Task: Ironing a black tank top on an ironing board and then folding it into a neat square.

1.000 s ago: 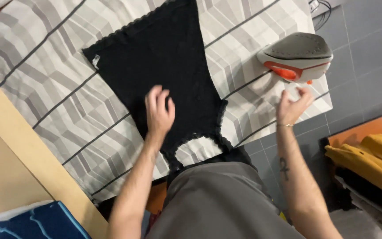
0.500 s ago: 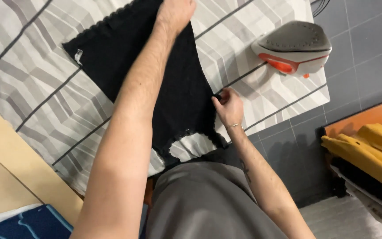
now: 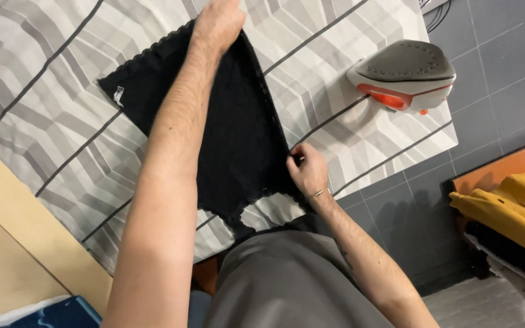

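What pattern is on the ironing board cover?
Grey and white zigzag chevrons crossed by thin dark lines, on the board cover, seen in the head view.

— Where does the garment (image 3: 238, 140) lie?
— On the ironing board (image 3: 50, 127), under both hands: left hand (image 3: 217, 21) at its far edge, right hand (image 3: 307, 171) at its near right edge.
— The iron (image 3: 403, 74)?
— On the board, right of and beyond the right hand.

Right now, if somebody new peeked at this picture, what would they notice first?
First, the black lace-edged garment spread flat in the middle of the grey-and-white striped ironing surface. The left hand reaches across to grip its far edge, while the right hand pinches its near right edge. An iron with orange trim sits at the surface's right end.
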